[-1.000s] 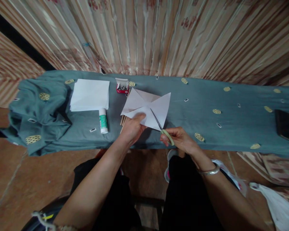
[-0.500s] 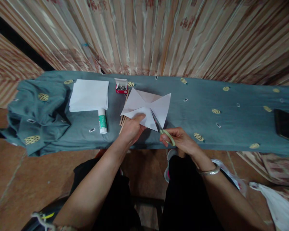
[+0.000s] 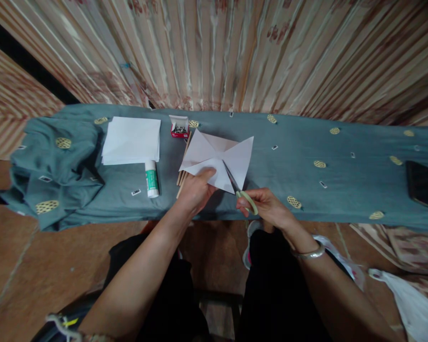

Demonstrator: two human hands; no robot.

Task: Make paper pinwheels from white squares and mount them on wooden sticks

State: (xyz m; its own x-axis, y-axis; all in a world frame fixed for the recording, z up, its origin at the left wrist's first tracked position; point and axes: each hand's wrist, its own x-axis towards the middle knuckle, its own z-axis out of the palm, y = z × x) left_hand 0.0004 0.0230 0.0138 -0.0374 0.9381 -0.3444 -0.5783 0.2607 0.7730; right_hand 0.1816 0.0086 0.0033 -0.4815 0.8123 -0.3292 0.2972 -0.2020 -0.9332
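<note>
My left hand [image 3: 199, 189] is closed on the near left part of a white sheet of paper [image 3: 199, 148], thumb on top. Slits run from the sheet's corners toward its middle, and its flaps stand a little apart. In my right hand [image 3: 262, 204] is a pair of scissors [image 3: 248, 201] with pale green handles. The blades lie in the slit at the near right corner, their tips close to the sheet's centre. Several thin wooden sticks [image 3: 181, 179] lie partly hidden under the paper's left side.
Left of the paper are a stack of white paper [image 3: 131, 140], a glue stick [image 3: 151, 179] and a small red box [image 3: 179, 129] of metal pins or clips. A dark phone [image 3: 423, 184] lies far right on the green cloth [image 3: 342, 180]. A curtain [image 3: 214, 57] hangs behind.
The scissors and my right hand have shifted very slightly, and the handles look a little closer together. My left hand keeps its hold on the paper.
</note>
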